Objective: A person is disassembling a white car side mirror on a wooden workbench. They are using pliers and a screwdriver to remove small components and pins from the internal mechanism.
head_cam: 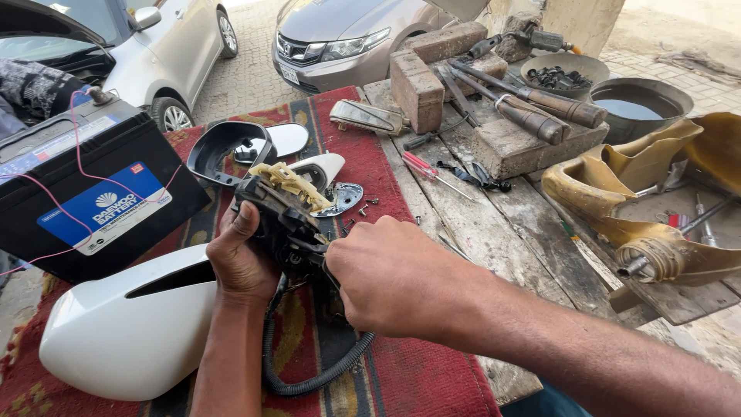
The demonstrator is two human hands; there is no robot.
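Observation:
My left hand (241, 259) grips a black car-mirror mechanism (279, 210) with a cream plastic part on top, held above a red patterned cloth (401, 378). My right hand (390, 274) is closed against the mechanism's right side; what its fingers pinch is hidden. A ribbed black cable (309, 382) hangs from the mechanism and loops below my hands. A white mirror housing (127, 328) lies just left of my left forearm. A black mirror frame (220, 150), a mirror glass (289, 139) and a smaller white cover (320, 166) lie behind the mechanism.
A black car battery (85, 193) with pink wires stands at left. Small screws (363, 207) and a red screwdriver (428, 174) lie on the wooden table (525, 232). Bricks, hammers (532, 108), two bowls and a cut yellow container (617, 201) crowd the right. Two cars are parked behind.

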